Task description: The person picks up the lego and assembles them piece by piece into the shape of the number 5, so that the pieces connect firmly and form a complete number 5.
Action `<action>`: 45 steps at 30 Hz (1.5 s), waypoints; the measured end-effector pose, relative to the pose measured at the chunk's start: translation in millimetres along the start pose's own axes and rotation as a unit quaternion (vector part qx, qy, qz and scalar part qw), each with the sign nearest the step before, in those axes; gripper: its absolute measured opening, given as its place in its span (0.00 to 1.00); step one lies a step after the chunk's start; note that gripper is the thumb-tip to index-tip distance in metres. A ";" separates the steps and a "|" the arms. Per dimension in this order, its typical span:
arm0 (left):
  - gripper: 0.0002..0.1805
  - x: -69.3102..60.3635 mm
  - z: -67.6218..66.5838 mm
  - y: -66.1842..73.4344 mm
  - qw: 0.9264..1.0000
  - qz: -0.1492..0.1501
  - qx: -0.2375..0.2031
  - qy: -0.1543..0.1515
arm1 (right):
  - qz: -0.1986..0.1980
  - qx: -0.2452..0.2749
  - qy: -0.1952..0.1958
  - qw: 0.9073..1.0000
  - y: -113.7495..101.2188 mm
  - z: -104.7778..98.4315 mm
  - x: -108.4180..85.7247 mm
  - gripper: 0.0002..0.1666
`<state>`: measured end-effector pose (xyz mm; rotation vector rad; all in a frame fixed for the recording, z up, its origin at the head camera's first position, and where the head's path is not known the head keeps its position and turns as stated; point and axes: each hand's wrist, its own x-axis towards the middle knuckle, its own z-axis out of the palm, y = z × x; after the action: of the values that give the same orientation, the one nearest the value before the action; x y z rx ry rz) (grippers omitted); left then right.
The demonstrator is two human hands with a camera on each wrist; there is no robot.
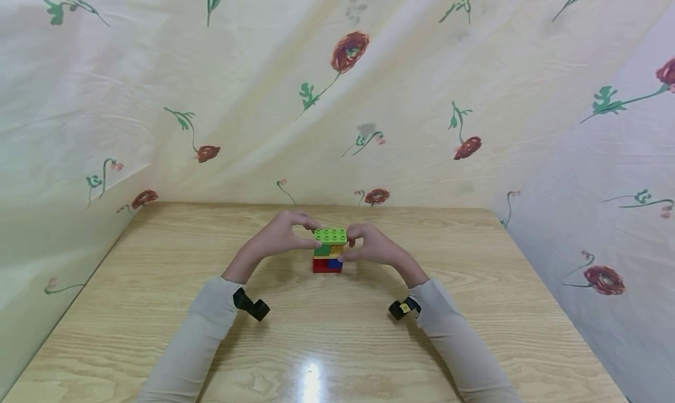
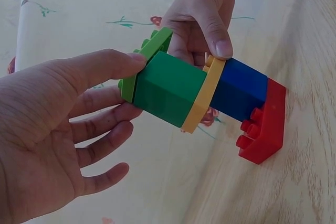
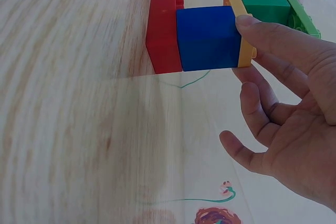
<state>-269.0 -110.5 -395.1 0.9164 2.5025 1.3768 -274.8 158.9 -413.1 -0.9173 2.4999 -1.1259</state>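
Note:
A stack of toy building bricks stands upright on the table. At its base is a red brick (image 3: 163,32), with a blue block (image 3: 207,38) on one half of it. Above the blue block lies a thin yellow-orange plate (image 2: 203,98), which carries a green block (image 2: 170,88). A light green studded plate (image 1: 330,235) tops the stack. My left hand (image 1: 279,234) pinches this top plate between thumb and fingers, its other fingers loosely bent. From the other side, my right hand (image 1: 374,245) pinches the yellow-orange plate, the thumb on its near edge.
The stack stands toward the far side of a wooden table (image 1: 327,338). A cream flowered cloth (image 1: 253,98) hangs behind the table and along both sides. Each wrist bears a small black camera, the left camera (image 1: 258,309) close above the tabletop.

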 end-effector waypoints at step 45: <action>0.20 -5.6 -1.6 0.8 1.000 0.002 0.008 -0.004 | 0.001 -0.002 0.005 1.000 -1.6 5.8 -3.9 0.07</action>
<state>-264.8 -114.5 -394.4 0.9285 2.5098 1.3537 -268.4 157.1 -415.9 -0.9119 2.5122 -1.1278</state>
